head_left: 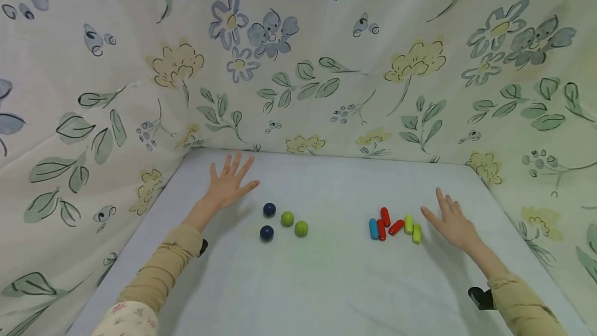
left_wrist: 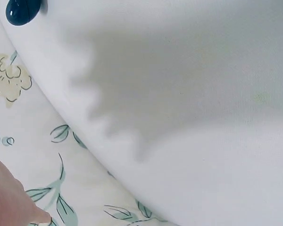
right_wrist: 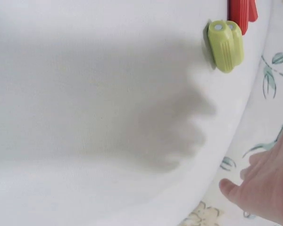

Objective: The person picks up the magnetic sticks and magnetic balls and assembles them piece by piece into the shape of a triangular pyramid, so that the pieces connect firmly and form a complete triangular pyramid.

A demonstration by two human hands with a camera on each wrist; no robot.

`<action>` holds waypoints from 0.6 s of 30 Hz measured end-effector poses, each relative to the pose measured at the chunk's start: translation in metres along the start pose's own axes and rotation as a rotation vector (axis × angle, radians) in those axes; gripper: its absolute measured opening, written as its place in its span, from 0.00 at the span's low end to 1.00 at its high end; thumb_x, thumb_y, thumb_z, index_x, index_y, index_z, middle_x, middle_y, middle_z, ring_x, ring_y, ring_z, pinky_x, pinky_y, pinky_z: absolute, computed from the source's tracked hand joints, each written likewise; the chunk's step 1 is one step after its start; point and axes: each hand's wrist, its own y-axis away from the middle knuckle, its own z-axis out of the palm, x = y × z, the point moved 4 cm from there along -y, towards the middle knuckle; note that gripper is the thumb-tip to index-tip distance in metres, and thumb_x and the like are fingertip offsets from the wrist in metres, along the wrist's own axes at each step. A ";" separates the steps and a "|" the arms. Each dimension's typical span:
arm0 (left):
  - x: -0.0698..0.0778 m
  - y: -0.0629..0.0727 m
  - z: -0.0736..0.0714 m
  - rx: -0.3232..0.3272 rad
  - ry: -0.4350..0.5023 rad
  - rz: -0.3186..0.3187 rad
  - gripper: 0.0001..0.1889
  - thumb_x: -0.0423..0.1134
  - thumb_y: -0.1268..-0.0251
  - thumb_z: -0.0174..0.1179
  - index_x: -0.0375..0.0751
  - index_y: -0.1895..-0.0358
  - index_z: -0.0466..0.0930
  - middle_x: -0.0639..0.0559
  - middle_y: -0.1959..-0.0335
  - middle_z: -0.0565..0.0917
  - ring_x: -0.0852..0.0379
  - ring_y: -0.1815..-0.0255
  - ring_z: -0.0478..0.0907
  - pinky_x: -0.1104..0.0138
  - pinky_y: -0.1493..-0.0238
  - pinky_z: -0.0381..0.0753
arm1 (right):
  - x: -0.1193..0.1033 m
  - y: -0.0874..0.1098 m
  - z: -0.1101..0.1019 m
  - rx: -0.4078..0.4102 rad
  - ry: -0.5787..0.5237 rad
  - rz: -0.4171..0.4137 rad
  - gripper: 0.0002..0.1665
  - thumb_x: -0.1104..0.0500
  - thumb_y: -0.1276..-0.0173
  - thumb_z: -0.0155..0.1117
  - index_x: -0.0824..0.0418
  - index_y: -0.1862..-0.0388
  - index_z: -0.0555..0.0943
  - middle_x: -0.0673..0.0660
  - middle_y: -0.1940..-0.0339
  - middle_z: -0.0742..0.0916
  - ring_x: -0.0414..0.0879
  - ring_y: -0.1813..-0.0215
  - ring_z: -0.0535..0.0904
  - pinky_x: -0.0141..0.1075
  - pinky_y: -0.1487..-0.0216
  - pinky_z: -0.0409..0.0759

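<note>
My left hand (head_left: 226, 186) hovers over the table's left side with its fingers spread, holding nothing. Just right of it lie two dark blue balls (head_left: 267, 233) and two green balls (head_left: 301, 228), one of which shows a line across it. On the right, my right hand (head_left: 454, 226) hangs above the table with fingers extended and nothing in its grasp. Nearest to that hand are two yellow-green capsule-shaped pieces (head_left: 417, 233). Beside them sit three red capsule-shaped pieces (head_left: 396, 227) and one blue capsule-shaped piece (head_left: 373, 229). Both hands cast shadows on the white surface.
A white table (head_left: 298, 289) lies under everything. Cloth printed with flowers and leaves (head_left: 298, 92) rises along its back and both sides. A dark object (head_left: 481, 298) shows at the right wrist, and another dark piece (head_left: 203, 247) at the left wrist.
</note>
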 end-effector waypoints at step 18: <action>0.057 0.005 0.007 -0.053 0.084 0.157 0.39 0.69 0.33 0.38 0.64 0.24 0.34 0.51 0.21 0.38 0.43 0.21 0.36 0.34 0.30 0.37 | -0.021 0.016 0.014 -0.155 -0.188 0.123 0.49 0.39 0.27 0.44 0.78 0.29 0.46 0.80 0.35 0.66 0.74 0.35 0.64 0.63 0.42 0.70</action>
